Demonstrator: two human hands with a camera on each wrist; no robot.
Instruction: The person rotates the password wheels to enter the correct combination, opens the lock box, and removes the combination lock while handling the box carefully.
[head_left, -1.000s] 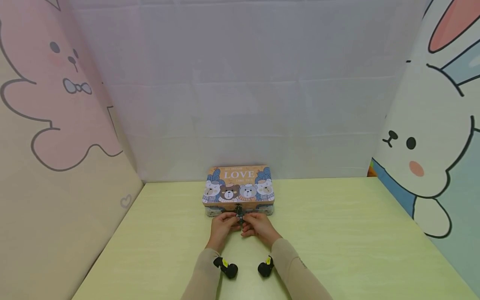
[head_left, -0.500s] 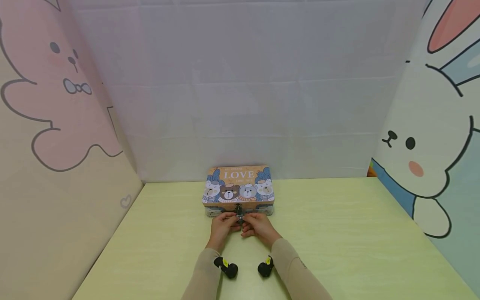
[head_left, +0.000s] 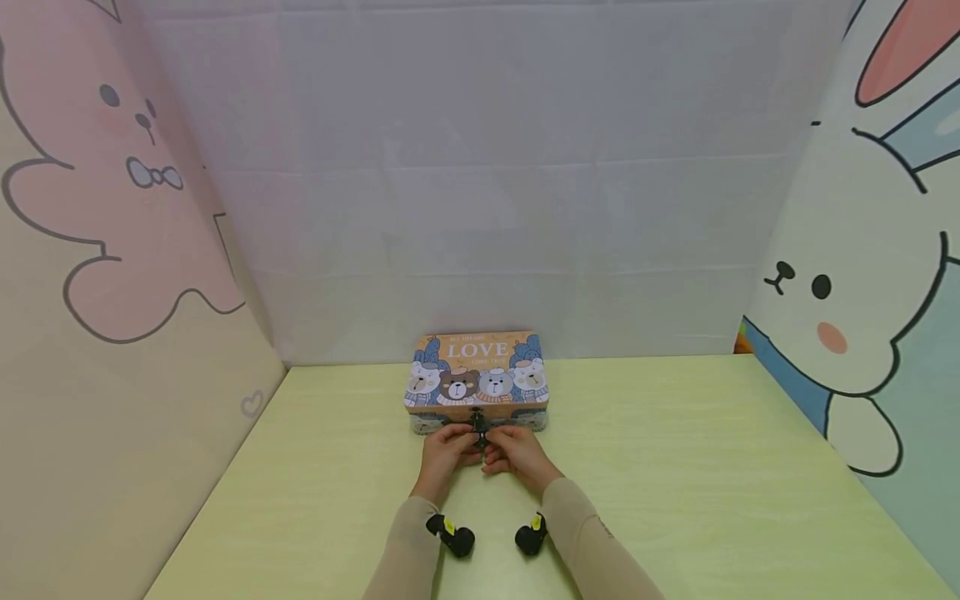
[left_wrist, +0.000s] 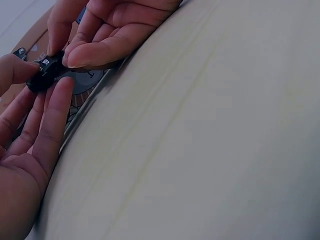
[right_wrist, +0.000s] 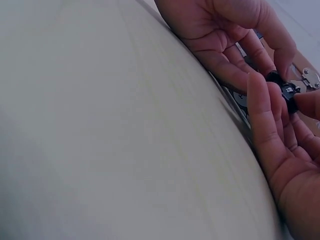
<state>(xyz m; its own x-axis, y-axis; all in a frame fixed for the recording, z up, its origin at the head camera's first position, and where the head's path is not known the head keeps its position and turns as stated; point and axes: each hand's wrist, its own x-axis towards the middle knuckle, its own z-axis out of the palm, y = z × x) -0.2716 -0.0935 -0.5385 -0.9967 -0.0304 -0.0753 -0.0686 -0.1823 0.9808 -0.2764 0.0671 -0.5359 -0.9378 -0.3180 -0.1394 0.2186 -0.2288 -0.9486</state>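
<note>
A tin box point(head_left: 477, 375) with bears and the word LOVE on its lid stands closed toward the back of the table. At its front hangs a metal clasp point(right_wrist: 311, 77). Just before the clasp is a small black padlock point(left_wrist: 46, 70) with a white mark on its face. My left hand point(head_left: 446, 457) pinches one side of the padlock between thumb and fingers. From the other side my right hand point(head_left: 519, 455) pinches it too. Fingers of both hands hide part of the padlock and the box's front.
The pale yellow-green table point(head_left: 675, 467) spreads around the box and both arms. Behind it hangs a white cloth wall point(head_left: 495, 192). Printed panels with a pink figure point(head_left: 150, 233) and a white rabbit point(head_left: 862, 292) rise at the sides.
The padlock shows a slightly different, darker face between the fingers than half a second ago. Hands, arms and box keep their places.
</note>
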